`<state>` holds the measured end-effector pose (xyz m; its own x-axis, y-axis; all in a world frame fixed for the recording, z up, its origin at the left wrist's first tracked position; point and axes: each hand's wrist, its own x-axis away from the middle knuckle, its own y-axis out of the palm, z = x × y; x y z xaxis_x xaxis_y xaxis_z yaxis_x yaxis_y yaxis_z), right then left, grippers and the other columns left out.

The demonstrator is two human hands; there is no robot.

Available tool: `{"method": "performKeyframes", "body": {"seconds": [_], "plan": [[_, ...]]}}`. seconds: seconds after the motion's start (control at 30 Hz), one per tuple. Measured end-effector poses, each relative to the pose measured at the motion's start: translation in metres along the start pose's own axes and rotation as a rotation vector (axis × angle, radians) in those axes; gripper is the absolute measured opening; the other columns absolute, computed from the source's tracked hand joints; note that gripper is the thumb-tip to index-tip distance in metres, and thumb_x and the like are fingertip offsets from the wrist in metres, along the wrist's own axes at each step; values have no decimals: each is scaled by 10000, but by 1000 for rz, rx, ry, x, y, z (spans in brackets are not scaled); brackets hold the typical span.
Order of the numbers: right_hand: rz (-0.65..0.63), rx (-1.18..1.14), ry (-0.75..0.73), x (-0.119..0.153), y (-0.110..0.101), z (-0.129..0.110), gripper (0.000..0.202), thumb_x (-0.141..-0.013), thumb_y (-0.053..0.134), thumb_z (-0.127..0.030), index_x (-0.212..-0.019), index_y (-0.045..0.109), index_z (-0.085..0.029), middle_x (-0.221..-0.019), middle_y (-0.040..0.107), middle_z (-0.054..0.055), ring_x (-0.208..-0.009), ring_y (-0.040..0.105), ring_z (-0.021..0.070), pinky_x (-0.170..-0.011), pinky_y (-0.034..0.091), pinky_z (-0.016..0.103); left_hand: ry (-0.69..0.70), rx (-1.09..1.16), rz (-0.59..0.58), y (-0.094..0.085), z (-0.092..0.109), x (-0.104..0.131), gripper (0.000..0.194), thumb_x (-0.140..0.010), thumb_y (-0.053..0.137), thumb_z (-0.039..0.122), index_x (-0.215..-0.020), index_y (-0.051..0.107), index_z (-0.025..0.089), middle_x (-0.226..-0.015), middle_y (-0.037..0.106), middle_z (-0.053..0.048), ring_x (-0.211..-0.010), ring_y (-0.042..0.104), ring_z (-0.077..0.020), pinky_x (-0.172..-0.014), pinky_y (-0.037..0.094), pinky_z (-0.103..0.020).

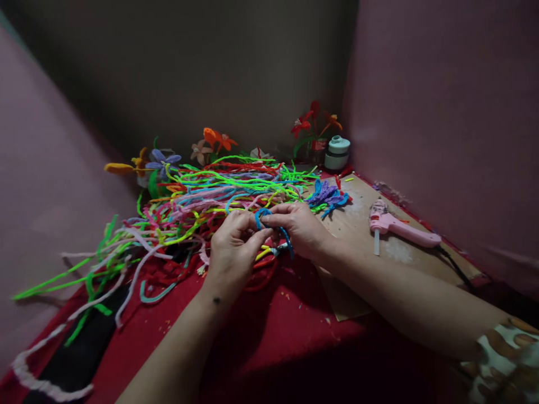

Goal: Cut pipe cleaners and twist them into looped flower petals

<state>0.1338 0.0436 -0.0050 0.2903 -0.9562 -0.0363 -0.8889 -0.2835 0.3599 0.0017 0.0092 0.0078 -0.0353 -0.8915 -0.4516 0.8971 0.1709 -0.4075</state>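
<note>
A blue pipe cleaner (263,212), curved into a loop at its top, is pinched between my two hands over the front of the table. My left hand (236,247) grips it with thumb and bent fingers. From the other side my right hand (297,227) closes on the same piece, and one blue end hangs down below its fingers. Just under the hands, partly covered, are the yellow-handled pliers or scissors (265,252); I cannot tell which. Behind the hands spreads a big heap of many-coloured pipe cleaners (236,185).
A pink glue gun (404,229) with a glue stick lies on a brown board (357,207) at right, its cord trailing off. Blue and purple bent pieces (328,193) rest nearby. Pipe-cleaner flowers (163,161) and a pale-lidded bottle (338,152) stand behind. Red cloth (290,325) covers the table.
</note>
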Motion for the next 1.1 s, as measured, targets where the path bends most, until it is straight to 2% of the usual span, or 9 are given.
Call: {"method": "performKeyframes", "body": {"seconds": [0.07, 0.2, 0.27, 0.4, 0.57, 0.8, 0.9, 1.0, 1.1], "plan": [[-33, -54, 27, 0, -1, 1, 164, -614, 692, -224, -590, 556, -137, -445, 510, -46, -357, 434, 62, -364, 364, 194, 113, -100, 30, -1, -1, -1, 206, -672, 660, 207, -558, 495, 163, -747, 532, 0, -690, 491, -106, -610, 401, -209], [-69, -82, 124, -1, -3, 3, 172, -604, 708, -217, -609, 559, -131, -441, 516, -39, -360, 449, 67, -371, 372, 196, -67, -18, -209, -3, -3, -2, 124, -754, 567, 275, -689, 531, 176, -639, 554, 17, -551, 484, -101, -508, 385, -210], [-69, -78, 153, -1, -3, 3, 168, -607, 702, -212, -616, 553, -135, -440, 517, -36, -362, 458, 74, -369, 379, 200, -70, -60, -257, -4, -6, -1, 132, -776, 540, 302, -730, 531, 179, -623, 573, 19, -536, 501, -105, -502, 388, -210], [-23, -58, 68, 1, -1, 1, 150, -622, 671, -202, -601, 538, -136, -442, 513, -36, -357, 452, 71, -356, 369, 192, -9, -205, -247, -5, -8, -1, 112, -789, 528, 299, -820, 513, 193, -661, 612, 15, -562, 562, -113, -548, 425, -211], [-8, -75, 54, 1, -1, -1, 180, -609, 674, -212, -590, 509, -143, -465, 514, -40, -357, 447, 65, -359, 369, 193, 17, -181, -380, -11, -5, -4, 202, -800, 470, 198, -995, 427, 223, -759, 654, 16, -617, 640, -122, -600, 473, -208], [-52, -165, 175, -3, -3, 4, 83, -634, 617, -138, -648, 535, -144, -471, 522, -35, -365, 452, 70, -366, 339, 189, -15, -441, -286, -9, -1, -3, 316, -752, 456, 151, -1057, 405, 217, -683, 639, 9, -607, 647, -170, -569, 468, -246], [-11, -153, 145, -1, -1, 3, 77, -657, 610, -138, -637, 535, -140, -467, 518, -34, -372, 452, 70, -374, 342, 189, -100, -330, -326, -10, 3, -3, 295, -732, 452, 132, -1008, 414, 228, -622, 612, 34, -537, 634, -161, -522, 480, -243], [42, -151, 104, 1, 2, 4, 103, -657, 623, -146, -623, 526, -139, -456, 512, -37, -374, 453, 70, -383, 355, 191, -249, -83, -425, -12, 5, -5, 212, -737, 448, 145, -925, 399, 231, -554, 564, 63, -475, 624, -164, -453, 491, -249], [20, -166, 119, 1, 2, 8, 110, -661, 637, -165, -642, 532, -138, -462, 518, -34, -387, 466, 73, -398, 368, 192, -378, 114, -495, -11, 2, -6, 178, -727, 478, 161, -858, 375, 225, -540, 552, 70, -472, 633, -181, -424, 506, -274]]}}
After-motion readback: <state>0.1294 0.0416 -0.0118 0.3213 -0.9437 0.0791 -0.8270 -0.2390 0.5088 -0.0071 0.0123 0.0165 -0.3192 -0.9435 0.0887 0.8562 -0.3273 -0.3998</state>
